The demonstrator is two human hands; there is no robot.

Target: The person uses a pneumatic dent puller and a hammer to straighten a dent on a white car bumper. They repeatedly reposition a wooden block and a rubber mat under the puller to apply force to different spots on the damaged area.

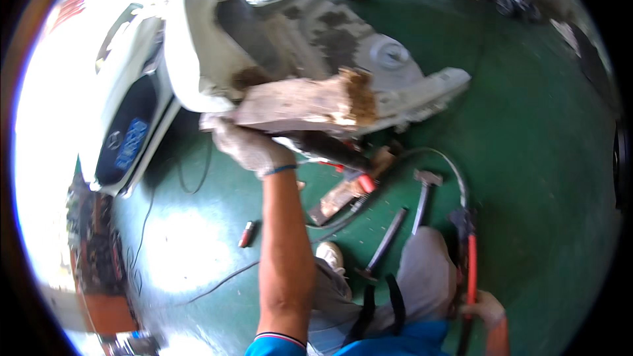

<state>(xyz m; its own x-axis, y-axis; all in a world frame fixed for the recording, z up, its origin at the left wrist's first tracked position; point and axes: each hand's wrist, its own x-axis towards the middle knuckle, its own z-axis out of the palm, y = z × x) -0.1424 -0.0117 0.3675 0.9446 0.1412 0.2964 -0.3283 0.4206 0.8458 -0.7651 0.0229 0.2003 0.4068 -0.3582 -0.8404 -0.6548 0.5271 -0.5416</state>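
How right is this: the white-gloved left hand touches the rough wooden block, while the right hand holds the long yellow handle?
Wrong colour: in the head view, the right hand holds the long red handle, not yellow. The rest stands.

The wooden block [290, 103] is matt, with a rough, splintered right end, and the glove [254, 149] under its left end seems to be of soft knitted cloth. Above the block, the car body part [303, 23] looks like metal, pale and smooth in some areas, dull and stained in others; below it, the hammer [426, 188] is of metal and the red handle [472, 264] looks smooth. The green floor [527, 125] beneath the block is smooth and rather glossy.
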